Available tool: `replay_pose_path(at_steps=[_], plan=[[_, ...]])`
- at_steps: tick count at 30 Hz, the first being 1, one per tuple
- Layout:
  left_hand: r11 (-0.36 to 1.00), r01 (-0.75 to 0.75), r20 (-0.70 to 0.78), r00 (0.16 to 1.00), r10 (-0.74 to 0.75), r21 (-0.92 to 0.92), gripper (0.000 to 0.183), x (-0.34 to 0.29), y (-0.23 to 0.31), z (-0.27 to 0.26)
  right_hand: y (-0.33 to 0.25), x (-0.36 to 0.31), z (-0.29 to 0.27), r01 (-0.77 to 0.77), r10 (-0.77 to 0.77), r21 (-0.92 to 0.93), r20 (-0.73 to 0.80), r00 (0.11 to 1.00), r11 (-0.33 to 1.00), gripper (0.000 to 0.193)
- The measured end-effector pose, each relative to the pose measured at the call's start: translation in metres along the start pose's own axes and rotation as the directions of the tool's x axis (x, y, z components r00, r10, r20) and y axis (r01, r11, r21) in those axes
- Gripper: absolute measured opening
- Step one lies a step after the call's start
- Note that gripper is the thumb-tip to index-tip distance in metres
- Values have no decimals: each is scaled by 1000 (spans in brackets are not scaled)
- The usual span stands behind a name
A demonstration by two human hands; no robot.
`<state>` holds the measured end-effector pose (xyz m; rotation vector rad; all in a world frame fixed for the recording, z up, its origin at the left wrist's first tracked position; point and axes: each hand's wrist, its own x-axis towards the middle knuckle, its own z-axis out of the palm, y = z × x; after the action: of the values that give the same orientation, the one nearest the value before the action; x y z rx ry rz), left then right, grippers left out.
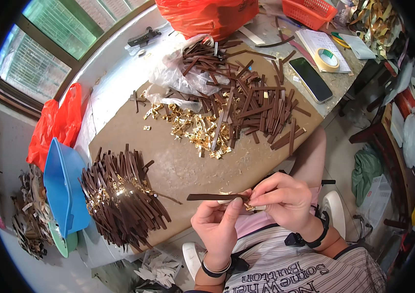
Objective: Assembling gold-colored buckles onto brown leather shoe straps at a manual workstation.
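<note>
A dark brown flat strip (207,197) sticks out to the left from between my fingers, over the table's front edge. My left hand (217,222) is closed, pinching the strip between thumb and fingers. At the strip's right end my right hand (285,198) is closed too, its fingertips at a small gold metal fitting (250,207), mostly hidden by the fingers. Beyond my hands lie a heap of loose gold fittings (200,129) and a pile of brown strips (266,107). To the left, many strips with gold fittings at their middles form a thick stack (122,195).
Brown paper (178,168) covers the table. A blue plastic bin (63,190) and a red bag (53,129) stand at the left. Farther back are a clear plastic bag (183,73) and a big red bag (207,17). A phone (311,80) and a tape roll (327,59) lie right.
</note>
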<state>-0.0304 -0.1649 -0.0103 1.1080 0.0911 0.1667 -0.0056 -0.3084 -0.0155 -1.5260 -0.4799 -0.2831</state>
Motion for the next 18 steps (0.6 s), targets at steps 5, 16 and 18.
replay_pose_path(at_steps=[5,16,18], plan=[[999,17,13,1000,-16,-34,11,-2,0,0,1,-1,0,-55,55,40,-2,998,998,22],[991,65,-17,998,-68,-114,10,-3,3,2,0,-3,0,-78,79,38,-3,997,996,25],[994,57,-16,998,-59,-96,10,-4,3,2,-1,-1,0,-72,73,46,-5,997,996,25]])
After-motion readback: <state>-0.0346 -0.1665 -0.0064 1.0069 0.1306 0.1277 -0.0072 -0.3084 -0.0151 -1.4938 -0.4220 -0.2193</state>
